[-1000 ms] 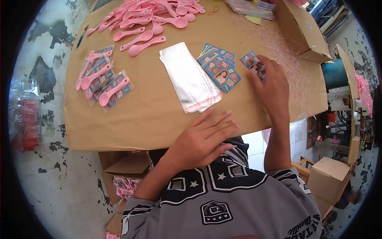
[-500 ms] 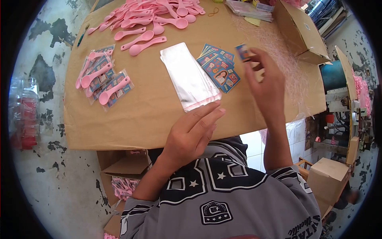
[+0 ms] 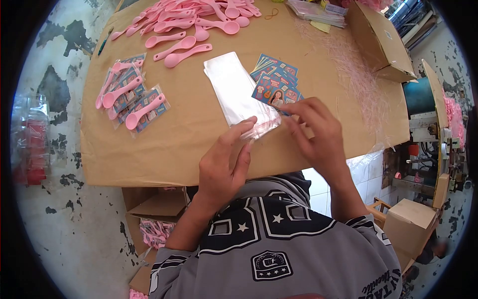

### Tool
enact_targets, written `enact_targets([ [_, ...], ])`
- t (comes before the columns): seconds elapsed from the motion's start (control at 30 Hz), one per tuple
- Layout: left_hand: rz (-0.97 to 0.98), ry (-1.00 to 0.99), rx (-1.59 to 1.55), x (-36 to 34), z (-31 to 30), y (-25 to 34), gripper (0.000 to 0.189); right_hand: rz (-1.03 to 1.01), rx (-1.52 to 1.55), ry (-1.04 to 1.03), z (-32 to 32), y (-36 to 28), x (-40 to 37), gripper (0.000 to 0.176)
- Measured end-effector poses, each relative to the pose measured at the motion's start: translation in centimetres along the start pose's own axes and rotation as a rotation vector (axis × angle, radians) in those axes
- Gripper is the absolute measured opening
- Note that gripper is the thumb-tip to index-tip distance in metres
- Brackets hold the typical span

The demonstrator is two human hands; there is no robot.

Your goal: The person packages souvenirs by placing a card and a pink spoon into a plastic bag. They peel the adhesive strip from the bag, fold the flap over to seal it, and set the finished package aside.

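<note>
A stack of clear plastic bags [image 3: 226,84] lies in the middle of the table. My left hand [image 3: 224,162] is at the stack's lower end, thumb and fingers around the edge of the top bag, whose flap looks lifted. My right hand [image 3: 318,132] pinches a small printed card, mostly hidden by the fingers and seen nearly edge-on, beside the mouth of the bags. Fanned blue printed cards [image 3: 276,89] lie just right of the bags, partly over them.
Pink measuring spoons [image 3: 199,20] are heaped at the back, with several in front. At left lie packed bags [image 3: 142,109] holding spoons and cards. A cardboard box [image 3: 381,45] and pink plastic shreds [image 3: 358,79] occupy the right side. A pen [image 3: 103,46] lies far left.
My right hand has come down and left with the card to the bags' lower end. My left hand's thumb and fingers have spread and moved slightly left, and the top bag's flap has risen.
</note>
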State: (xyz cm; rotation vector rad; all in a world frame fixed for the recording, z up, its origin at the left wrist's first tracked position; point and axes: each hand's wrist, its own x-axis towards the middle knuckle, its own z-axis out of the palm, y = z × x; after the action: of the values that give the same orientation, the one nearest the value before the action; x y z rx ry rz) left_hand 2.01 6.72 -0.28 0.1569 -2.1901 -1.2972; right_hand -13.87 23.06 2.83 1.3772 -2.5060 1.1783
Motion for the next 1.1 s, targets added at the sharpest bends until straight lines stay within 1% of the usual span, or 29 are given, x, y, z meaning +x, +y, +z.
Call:
enact_targets([
  [0.07, -0.022, -0.017, -0.036, 0.2, 0.3, -0.2, 0.039, -0.056, -0.019, -0.001, 1.1, -0.9, -0.1, 0.024],
  [0.2, -0.093, -0.046, -0.090, 0.2, 0.4, -0.2, 0.041, -0.035, -0.099, -0.015, 2.6, -1.5, -0.2, 0.026],
  [0.3, -0.029, 0.007, 0.087, 0.3, 0.2, -0.7, 0.054, -0.009, -0.152, -0.024, 3.2, -1.6, -0.1, 0.026],
  [0.4, -0.035, -0.030, 0.283, 0.4, -0.5, -1.4, 0.056, -0.005, -0.159, -0.061, 3.2, -1.4, -0.1, 0.023],
  [0.47, -0.022, -0.040, 0.317, 0.5, -0.7, -1.5, 0.056, -0.017, -0.154, -0.059, 2.7, -1.3, -0.2, 0.020],
  [0.6, -0.029, -0.031, 0.337, 0.7, -0.6, -1.3, 0.049, 0.008, -0.115, -0.185, -0.2, -0.6, -0.8, 0.016],
  [0.67, -0.017, -0.033, 0.348, 0.7, -0.7, -1.4, 0.049, 0.002, -0.130, -0.235, -1.9, 0.5, -1.2, 0.014],
  [0.77, -0.001, -0.039, 0.364, 0.5, -0.7, -1.6, 0.049, 0.102, -0.321, -0.177, -3.5, 1.6, -1.6, 0.012],
  [0.8, 0.005, -0.041, 0.370, 0.5, -0.7, -1.7, 0.049, 0.099, -0.364, -0.121, -3.5, 1.7, -1.7, 0.010],
  [0.9, 0.008, -0.045, 0.371, 0.5, -0.7, -1.6, 0.050, 0.083, -0.265, -0.021, -2.3, 0.5, -1.4, 0.015],
  [1.0, -0.023, -0.065, 0.349, 0.4, -0.6, -1.6, 0.054, -0.048, -0.134, -0.027, 0.1, -0.6, -1.6, 0.023],
  [1.1, -0.010, -0.043, 0.345, 0.4, -0.6, -1.6, 0.050, -0.160, -0.052, -0.175, 1.8, -2.1, -1.3, 0.032],
])
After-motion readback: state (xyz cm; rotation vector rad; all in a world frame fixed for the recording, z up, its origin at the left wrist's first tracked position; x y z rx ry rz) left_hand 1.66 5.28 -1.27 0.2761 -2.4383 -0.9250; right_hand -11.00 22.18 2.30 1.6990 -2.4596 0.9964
